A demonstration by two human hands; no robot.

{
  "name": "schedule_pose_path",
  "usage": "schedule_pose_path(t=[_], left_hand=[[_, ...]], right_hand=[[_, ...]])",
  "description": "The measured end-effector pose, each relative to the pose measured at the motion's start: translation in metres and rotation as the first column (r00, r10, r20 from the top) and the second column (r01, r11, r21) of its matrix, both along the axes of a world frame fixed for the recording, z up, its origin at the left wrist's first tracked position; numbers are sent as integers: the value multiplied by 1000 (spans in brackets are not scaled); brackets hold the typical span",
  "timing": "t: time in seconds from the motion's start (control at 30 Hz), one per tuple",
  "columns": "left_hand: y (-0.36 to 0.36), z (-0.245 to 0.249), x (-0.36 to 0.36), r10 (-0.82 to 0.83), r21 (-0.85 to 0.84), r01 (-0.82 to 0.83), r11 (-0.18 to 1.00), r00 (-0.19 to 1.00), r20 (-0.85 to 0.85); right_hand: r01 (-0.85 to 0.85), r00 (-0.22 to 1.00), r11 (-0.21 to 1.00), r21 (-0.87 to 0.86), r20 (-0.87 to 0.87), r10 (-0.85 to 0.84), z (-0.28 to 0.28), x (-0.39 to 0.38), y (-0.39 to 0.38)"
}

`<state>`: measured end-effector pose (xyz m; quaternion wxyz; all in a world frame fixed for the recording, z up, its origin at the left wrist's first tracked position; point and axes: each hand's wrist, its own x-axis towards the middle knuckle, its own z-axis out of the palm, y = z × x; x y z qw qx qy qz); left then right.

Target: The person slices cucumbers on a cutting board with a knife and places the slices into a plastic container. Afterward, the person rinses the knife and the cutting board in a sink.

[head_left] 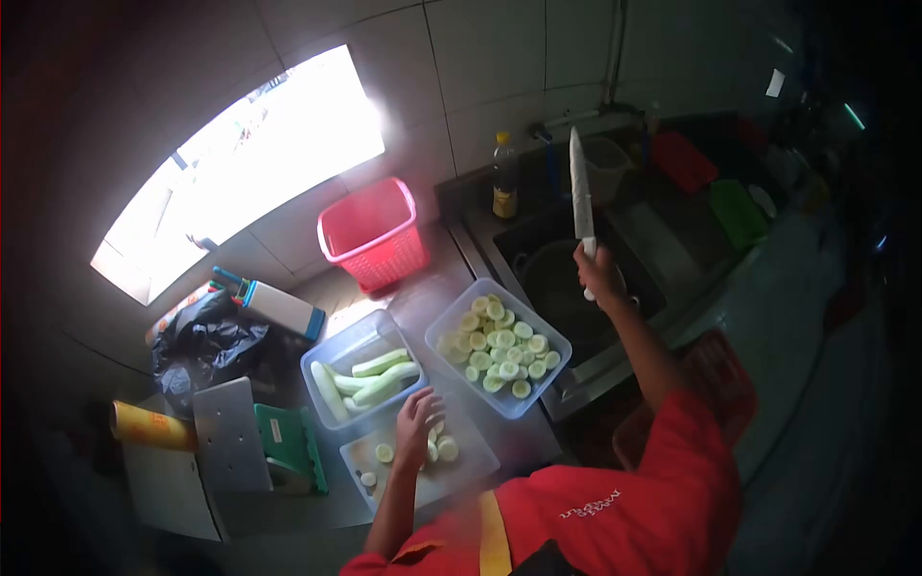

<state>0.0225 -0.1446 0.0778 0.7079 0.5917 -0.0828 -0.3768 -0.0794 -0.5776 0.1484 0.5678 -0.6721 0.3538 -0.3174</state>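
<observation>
My right hand [602,276] is wrapped round the white handle of a long kitchen knife [580,182], held up over the sink with its blade pointing away from me. Over the white cutting board [471,470] is my left hand [420,422], fingers stretched out and nothing visible in them. Beside and partly beneath it lie several cucumber slices [448,448]. Just past the board, a clear plastic container [336,357] holds several peeled whole cucumbers [386,384]. To its right, a second container [517,408] is filled with many round slices [504,339].
A pink basket [375,257] stands against the wall below the bright window. The sink [499,240] is on the right, with a yellow-capped bottle [504,178] behind it. Leftward are a black plastic bag [206,336], a grey board [229,432], a green rack [286,437] and a yellow roll [149,427].
</observation>
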Motion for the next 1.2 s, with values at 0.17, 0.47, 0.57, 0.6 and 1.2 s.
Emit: schedule_pose_path(t=[0.17, 0.47, 0.57, 0.6, 1.2], left_hand=[[29, -19, -22, 287, 63, -290, 955, 956, 51], [144, -37, -91, 763, 390, -732, 559, 638, 105], [144, -37, -105, 802, 437, -754, 491, 587, 112], [138, -32, -106, 815, 443, -761, 474, 570, 106], [103, -33, -88, 641, 471, -614, 633, 757, 126]], right_hand=[[274, 962, 943, -191, 46, -270, -27, 123, -175], [294, 885, 809, -509, -176, -432, -66, 252, -307], [266, 952, 957, -119, -122, -280, -97, 266, -343], [134, 990, 984, 118, -54, -128, -74, 250, -322], [96, 942, 413, 905, 51, -331, -250, 103, -53]])
